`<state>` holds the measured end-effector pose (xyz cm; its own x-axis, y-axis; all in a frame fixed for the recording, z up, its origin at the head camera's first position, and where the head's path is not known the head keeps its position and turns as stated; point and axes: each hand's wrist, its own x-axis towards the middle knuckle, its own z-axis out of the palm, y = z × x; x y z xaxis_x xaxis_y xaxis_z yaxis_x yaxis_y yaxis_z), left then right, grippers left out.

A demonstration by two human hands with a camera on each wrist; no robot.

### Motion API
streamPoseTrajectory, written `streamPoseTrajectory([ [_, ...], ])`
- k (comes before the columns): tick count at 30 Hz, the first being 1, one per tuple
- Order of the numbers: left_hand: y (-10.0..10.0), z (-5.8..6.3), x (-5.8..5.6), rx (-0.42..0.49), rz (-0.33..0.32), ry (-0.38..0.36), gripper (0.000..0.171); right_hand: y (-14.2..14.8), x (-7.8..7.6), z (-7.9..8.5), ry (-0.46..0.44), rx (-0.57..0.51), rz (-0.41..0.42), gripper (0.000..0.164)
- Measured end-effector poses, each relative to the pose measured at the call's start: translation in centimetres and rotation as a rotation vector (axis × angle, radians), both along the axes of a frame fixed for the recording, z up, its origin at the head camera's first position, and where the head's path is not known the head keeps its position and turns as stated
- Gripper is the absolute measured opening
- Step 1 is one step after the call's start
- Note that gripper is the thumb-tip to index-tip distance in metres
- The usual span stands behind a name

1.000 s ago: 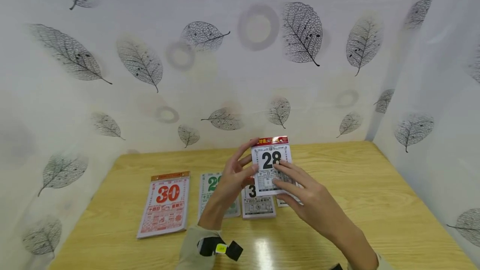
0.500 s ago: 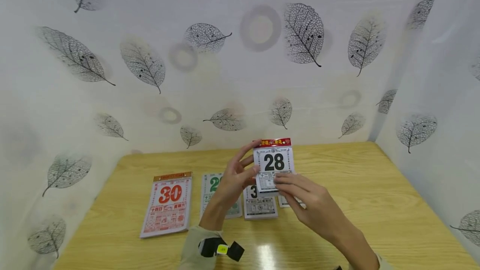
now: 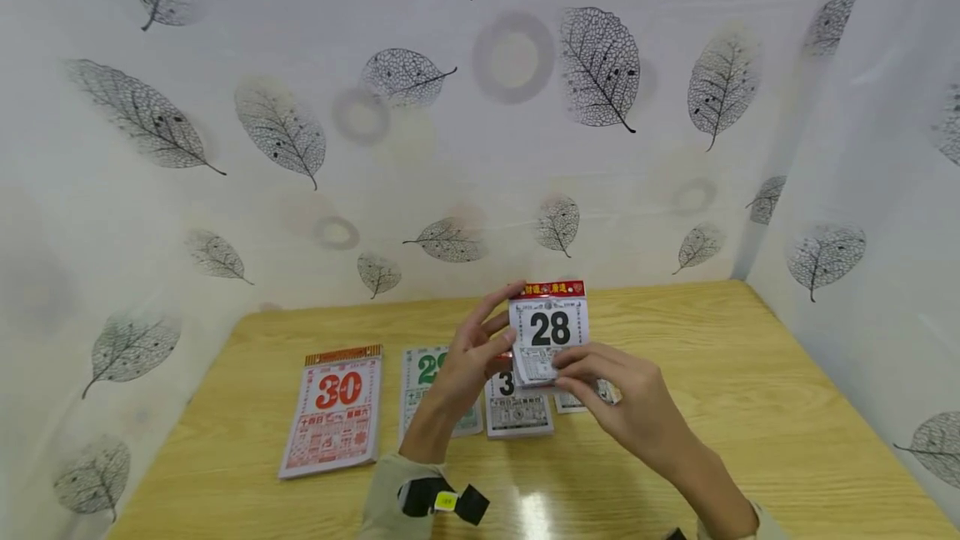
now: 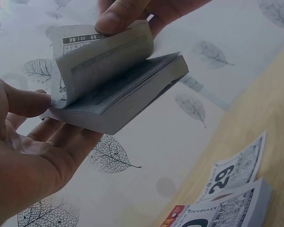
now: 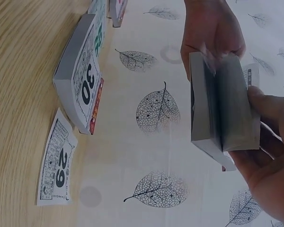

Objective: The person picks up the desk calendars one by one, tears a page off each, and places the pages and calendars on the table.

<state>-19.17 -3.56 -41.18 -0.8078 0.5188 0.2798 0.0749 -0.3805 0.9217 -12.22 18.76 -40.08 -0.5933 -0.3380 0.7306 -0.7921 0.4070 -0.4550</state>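
Note:
A tear-off calendar pad point(image 3: 550, 315) with a black 28 and a red header is held up over the table. My left hand point(image 3: 468, 357) grips its left side, thumb on the front and fingers behind. With thumb and fingertips, my right hand point(image 3: 630, 390) pinches the lower right of the front pages. Those lifted pages point(image 4: 104, 61) curl away from the thick block point(image 4: 146, 90) in the left wrist view. Beneath the held pad lies another calendar pad point(image 3: 519, 417) with a black 30, partly covered. Beside it is a loose sheet point(image 5: 57, 165) printed 29.
To the left on the wooden table point(image 3: 712, 373) lie a larger red-printed 30 calendar point(image 3: 333, 415) and a green-printed 29 calendar point(image 3: 416, 373), the latter partly behind my left forearm. A leaf-patterned curtain point(image 3: 480, 165) hangs behind and at both sides.
My right fingers, spread over the pad's front a second ago, have drawn together at its lower edge and now lift the pages' bottom. My left hand keeps its grip.

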Motion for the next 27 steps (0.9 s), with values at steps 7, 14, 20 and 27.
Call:
streamPoseTrajectory([
  [7, 0.2, -0.1, 0.1, -0.022, 0.009, -0.007, 0.057, 0.2, 0.2, 0.1, -0.108, -0.053, -0.054, 0.027],
  [14, 0.5, -0.2, 0.1, -0.041, 0.001, 0.008, 0.056, 0.3, 0.2, 0.1, -0.087, -0.047, -0.160, 0.031],
  [20, 0.9, -0.1, 0.2, -0.037, -0.011, 0.001, 0.057, 0.5, -0.2, 0.0, -0.016, -0.032, -0.180, 0.043],
  [27, 1.1, -0.1, 0.4, -0.038, -0.046, -0.022, 0.058, 1.2, -0.3, 0.2, -0.032, 0.033, -0.173, 0.047],
])
